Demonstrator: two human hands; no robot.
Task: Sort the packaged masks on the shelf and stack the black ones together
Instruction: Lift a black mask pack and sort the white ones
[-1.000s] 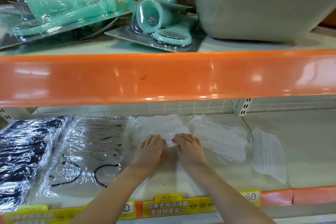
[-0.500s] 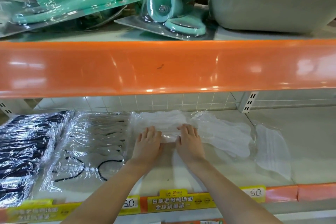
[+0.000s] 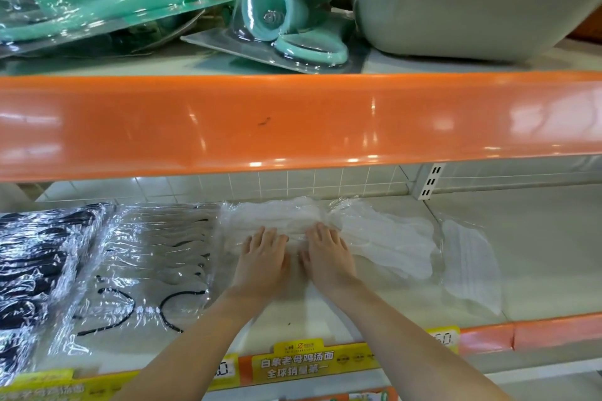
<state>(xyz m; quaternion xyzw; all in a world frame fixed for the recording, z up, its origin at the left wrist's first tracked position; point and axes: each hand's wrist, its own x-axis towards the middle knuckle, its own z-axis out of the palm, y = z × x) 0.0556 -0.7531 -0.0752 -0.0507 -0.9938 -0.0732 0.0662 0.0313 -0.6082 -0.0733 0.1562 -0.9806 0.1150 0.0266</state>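
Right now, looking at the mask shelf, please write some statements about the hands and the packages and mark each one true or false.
1. Both hands rest flat on a pile of white packaged masks. True: the left hand and right hand lie side by side on it, fingers straight.
2. The black packaged masks lie at the far right of the shelf. False: they are at the far left.
3. A single white mask package lies apart, right of the pile. True.
4. The left hand grips a black mask. False: it holds nothing.
5. The upper shelf holds teal packaged items. True.
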